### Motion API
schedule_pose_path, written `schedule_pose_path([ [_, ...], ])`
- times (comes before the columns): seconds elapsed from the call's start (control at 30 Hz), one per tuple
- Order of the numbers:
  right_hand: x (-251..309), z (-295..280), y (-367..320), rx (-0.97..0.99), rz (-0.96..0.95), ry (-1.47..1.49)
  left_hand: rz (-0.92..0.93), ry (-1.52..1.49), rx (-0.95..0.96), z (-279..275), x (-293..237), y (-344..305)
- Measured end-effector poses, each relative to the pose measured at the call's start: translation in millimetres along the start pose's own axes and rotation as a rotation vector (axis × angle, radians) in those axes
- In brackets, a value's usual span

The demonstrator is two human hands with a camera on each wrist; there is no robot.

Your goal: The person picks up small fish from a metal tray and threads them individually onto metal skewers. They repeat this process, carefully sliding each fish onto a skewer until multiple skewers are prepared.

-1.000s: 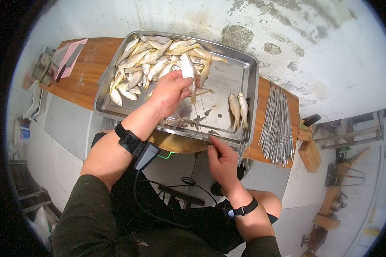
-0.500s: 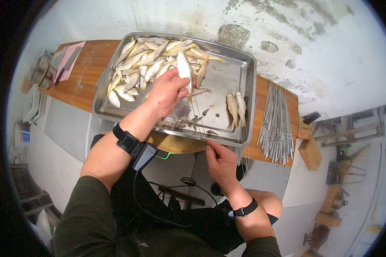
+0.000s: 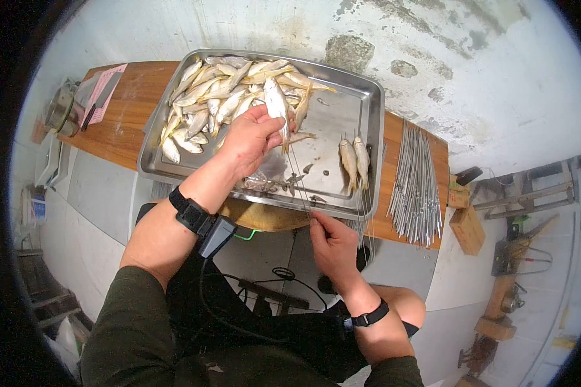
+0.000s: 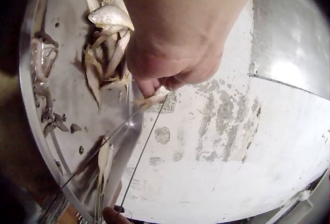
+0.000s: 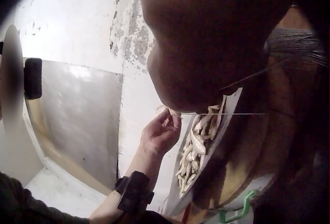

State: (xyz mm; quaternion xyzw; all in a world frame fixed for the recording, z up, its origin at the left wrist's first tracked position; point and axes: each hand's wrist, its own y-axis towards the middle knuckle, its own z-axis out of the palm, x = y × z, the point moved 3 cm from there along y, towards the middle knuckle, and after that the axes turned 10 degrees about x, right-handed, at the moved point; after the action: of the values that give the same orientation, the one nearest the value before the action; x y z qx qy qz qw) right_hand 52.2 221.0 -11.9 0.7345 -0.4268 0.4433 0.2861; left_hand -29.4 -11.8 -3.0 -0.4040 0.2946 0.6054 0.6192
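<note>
Over the tray, my left hand grips a small silvery fish head up, thumb across its lower body. From its tail end, two thin metal skewers slant down toward my right hand. At the tray's front edge, the right thumb and fingers pinch a skewer. The left wrist view shows the fish's tail below the left fingers, with the skewers spreading apart from there. A heap of similar fish fills the left of the steel tray.
Two skewered fish lie side by side at the tray's right. Dark scraps lie near its front edge. A bundle of metal skewers rests on the wooden table to the right. At the far left are a knife and a metal pot.
The head view has shifted slightly, the tray now a little further left. My right fingertips have come closer together and slightly lower; the left hand keeps its grip on the fish.
</note>
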Motion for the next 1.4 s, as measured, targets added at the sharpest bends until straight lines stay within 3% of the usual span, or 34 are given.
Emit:
schedule_pose_path([
  [0.9, 0.3, -0.6, -1.4, -0.015, 0.027, 0.030, 0.033, 0.007, -0.063, 9.3, -3.8, -3.4],
  [1.4, 9.5, -2.7, 0.5, 0.006, 0.012, -0.007, 0.052, 0.022, 0.005, 5.6, -0.2, -0.4],
])
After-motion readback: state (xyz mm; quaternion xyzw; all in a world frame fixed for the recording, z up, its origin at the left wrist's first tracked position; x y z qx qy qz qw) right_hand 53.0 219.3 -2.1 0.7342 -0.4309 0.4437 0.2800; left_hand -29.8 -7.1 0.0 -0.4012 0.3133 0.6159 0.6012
